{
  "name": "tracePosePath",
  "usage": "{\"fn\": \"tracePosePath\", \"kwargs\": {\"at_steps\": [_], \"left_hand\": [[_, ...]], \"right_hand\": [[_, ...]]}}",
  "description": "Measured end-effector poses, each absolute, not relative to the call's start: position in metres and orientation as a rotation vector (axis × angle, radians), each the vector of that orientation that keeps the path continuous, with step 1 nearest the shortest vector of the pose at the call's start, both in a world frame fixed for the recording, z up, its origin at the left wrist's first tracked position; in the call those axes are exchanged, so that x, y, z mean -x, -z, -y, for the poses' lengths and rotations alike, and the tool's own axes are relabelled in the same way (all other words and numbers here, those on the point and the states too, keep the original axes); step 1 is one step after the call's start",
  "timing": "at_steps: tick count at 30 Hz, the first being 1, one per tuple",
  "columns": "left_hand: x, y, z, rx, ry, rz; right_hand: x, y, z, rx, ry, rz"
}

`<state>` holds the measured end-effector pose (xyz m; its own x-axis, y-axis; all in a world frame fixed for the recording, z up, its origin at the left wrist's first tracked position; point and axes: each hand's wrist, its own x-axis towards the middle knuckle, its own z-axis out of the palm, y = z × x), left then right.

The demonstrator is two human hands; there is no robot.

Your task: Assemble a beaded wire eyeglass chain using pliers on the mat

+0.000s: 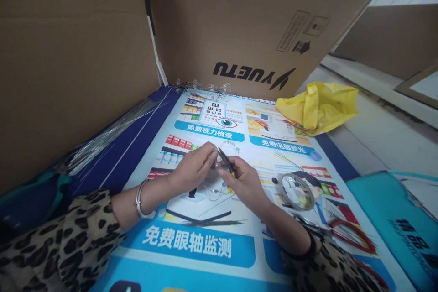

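Observation:
My right hand (pixel 244 185) grips a small pair of pliers (pixel 226 160) with dark jaws pointing up and to the left. Close against the jaws, my left hand (pixel 195 169) is closed in a pinch; what sits between its fingertips is too small to make out. Under both hands, a thin wire piece with small green beads (pixel 214 193) shows in part, and the hands hide the rest. Just beyond the fingers lies a clear beaded loop (pixel 236 149). Several dark thin wires (pixel 215 223) rest on the printed sheet nearer to me.
Cardboard panels (pixel 212 23) stand at the back and left. Small wire pieces (pixel 201 86) line the back edge. Long wires (pixel 112 132) lie left. To the right are a yellow bag (pixel 328 107), a tape roll (pixel 310 198), red-handled scissors (pixel 354 232) and a teal bag (pixel 379 200).

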<state>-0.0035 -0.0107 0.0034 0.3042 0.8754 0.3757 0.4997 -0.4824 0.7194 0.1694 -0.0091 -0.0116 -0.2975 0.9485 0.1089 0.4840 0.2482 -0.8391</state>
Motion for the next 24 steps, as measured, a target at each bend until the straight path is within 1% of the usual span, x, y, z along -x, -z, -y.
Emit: {"fn": "tracePosePath", "kwargs": {"at_steps": [4, 13, 20, 24], "left_hand": [[0.0063, -0.0026, 0.0087, -2.133, -1.079, -1.21], [0.0101, -0.0026, 0.0032, -2.467, -1.018, -1.222], [0.0128, -0.0043, 0.0047, -2.668, -1.042, -1.301], [0.0102, -0.0033, 0.0062, -2.586, -1.106, -1.298]], "right_hand": [[-0.1694, 0.0103, 0.0102, 1.325, -0.964, 1.921], [-0.1673, 0.0064, 0.0116, 1.382, -0.879, 1.919], [-0.1665, 0.0068, 0.0125, 1.375, -0.885, 1.904], [-0.1656, 0.0077, 0.0121, 1.383, -0.876, 1.892]]}}
